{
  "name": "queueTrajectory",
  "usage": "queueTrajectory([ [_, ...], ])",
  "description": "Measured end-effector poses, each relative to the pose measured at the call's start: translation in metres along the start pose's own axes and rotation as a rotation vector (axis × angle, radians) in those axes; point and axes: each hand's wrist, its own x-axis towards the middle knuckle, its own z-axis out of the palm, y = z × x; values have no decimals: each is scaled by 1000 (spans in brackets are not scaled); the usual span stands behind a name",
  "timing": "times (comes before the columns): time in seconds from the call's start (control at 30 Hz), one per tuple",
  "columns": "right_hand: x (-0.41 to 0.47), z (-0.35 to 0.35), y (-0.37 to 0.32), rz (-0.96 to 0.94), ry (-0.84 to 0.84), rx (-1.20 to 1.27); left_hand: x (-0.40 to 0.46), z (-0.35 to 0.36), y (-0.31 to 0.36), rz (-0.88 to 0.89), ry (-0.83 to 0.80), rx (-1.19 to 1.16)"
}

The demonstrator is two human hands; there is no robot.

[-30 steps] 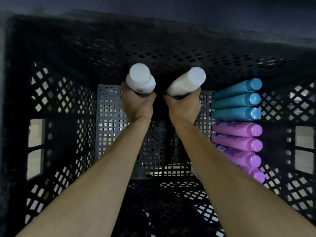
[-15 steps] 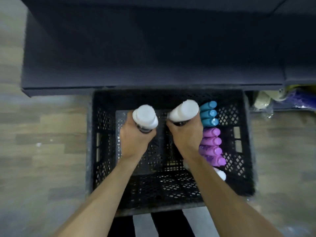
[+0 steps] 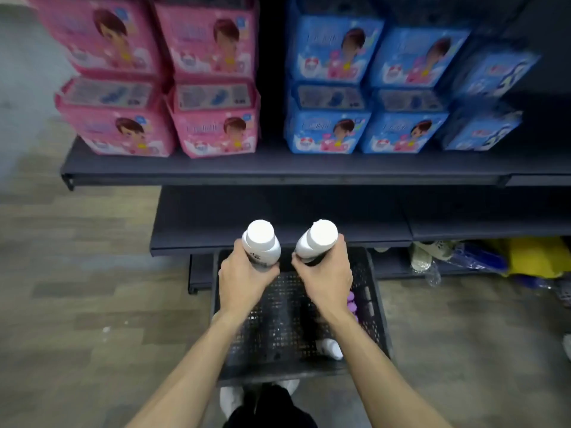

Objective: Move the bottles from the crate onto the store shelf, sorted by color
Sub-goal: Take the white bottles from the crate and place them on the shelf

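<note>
Arms reach forward from the person over a black crate [image 3: 375, 304] on the floor. The left hand [image 3: 244, 281] grips one white bottle [image 3: 261, 242]; the right hand [image 3: 324, 273] grips a second white bottle [image 3: 318, 239], both caps up. In the crate, one more white bottle [image 3: 332, 349] and some purple bottles [image 3: 352, 301] show, count unclear. Beyond lies a bare dark shelf [image 3: 278, 211]. Higher, four pink packs [image 3: 216, 131] and six blue packs [image 3: 327, 131]. Carrying two at once, either bottle could slip or tip on landing.
</note>
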Motion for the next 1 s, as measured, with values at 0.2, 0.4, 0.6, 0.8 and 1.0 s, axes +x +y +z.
queueTrajectory([
  [0.2, -15, -47, -66, -115, 30, 17, -9, -65, 55, 139, -1, 22],
  [0.4, -22, -97, -132, -224, 79, -15, -10, -130, 114, 313, 90, 87],
  [0.6, -22, -140, -190, -343, 171, -5, -9, -178, 172, 501, 226, 102],
  [0.8, -4, -190, -246, -448, 247, 11, 0, -211, 236, 635, 335, 95],
  [1.0, 29, -247, -297, -528, 307, 22, 10, -229, 307, 724, 441, 76],
])
